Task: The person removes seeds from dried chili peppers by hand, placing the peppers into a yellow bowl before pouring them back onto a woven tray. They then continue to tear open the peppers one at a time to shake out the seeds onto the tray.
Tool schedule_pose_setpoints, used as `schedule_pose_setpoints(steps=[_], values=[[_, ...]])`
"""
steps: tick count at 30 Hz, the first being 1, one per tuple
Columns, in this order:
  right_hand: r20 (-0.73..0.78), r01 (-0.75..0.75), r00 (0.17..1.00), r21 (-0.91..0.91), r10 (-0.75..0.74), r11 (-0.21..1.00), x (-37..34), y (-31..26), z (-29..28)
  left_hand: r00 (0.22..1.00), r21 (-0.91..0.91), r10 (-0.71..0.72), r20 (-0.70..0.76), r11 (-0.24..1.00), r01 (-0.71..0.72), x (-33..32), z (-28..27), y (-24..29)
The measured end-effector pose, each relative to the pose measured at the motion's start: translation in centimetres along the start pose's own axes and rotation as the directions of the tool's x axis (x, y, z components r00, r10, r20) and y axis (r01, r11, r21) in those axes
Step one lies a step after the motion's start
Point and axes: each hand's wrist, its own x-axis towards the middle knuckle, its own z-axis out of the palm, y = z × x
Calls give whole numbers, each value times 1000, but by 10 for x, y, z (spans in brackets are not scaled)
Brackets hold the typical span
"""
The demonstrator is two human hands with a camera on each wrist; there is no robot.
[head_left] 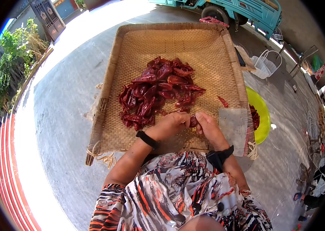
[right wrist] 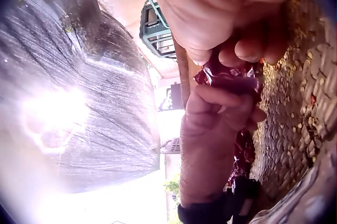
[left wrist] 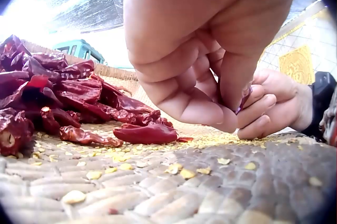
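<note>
Low over the near part of a woven tray (head_left: 208,42), both hands meet at a dried red chili pepper (head_left: 193,121). My left hand (head_left: 172,125) pinches one side of it, and my right hand (head_left: 211,131) grips the other with thumb and fingers. The right wrist view shows the chili's dark, glossy skin (right wrist: 231,79) between the two hands. In the left wrist view the left fingers (left wrist: 179,97) hide most of it. Beyond the hands lies a heap of dried red chilies (head_left: 158,86). Pale yellow seeds (left wrist: 126,166) are scattered over the weave.
A grey flat sheet (head_left: 233,127) lies at the tray's right side, near a single small chili piece (head_left: 223,102). Right of the tray, a yellow-green basin (head_left: 262,119) holds more chilies. A white basket (head_left: 262,67) and a teal cargo vehicle (head_left: 247,13) stand farther off.
</note>
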Motion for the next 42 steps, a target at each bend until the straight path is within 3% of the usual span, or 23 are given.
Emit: schedule_pose_setpoints(steps=[11,14,17,20,25,28,30,33,39,42], values=[[-193,41,981,293,17,955,-1,-4,-8,977,121,-27,-211,991,53,-2,1,1],[-278,115,960,314,-25,942,1,-7,-15,959,154,19,-282,988,26,1,-1,-2],[-330,223,938,353,-102,909,4,-6,-30,897,236,21,-442,967,94,1,-3,3],[-411,309,904,434,-119,846,2,-15,-41,869,330,37,-494,932,148,3,-12,8],[-437,369,892,556,-115,745,2,-10,-72,888,244,-94,-449,944,223,-3,-5,-13],[-540,455,838,619,-74,639,1,-10,-77,901,239,-148,-407,935,261,-7,-4,-17],[-516,448,854,670,-62,592,1,-3,-87,911,205,-220,-348,931,303,-8,-6,-15],[-483,432,874,731,-46,529,2,4,-97,942,214,-246,-229,931,295,-10,-1,-23],[-471,423,881,756,-34,499,5,14,-107,947,241,-248,-206,925,294,-8,4,-19],[-462,420,886,758,-43,499,3,11,-104,958,312,-162,-235,921,233,-10,3,-21]])
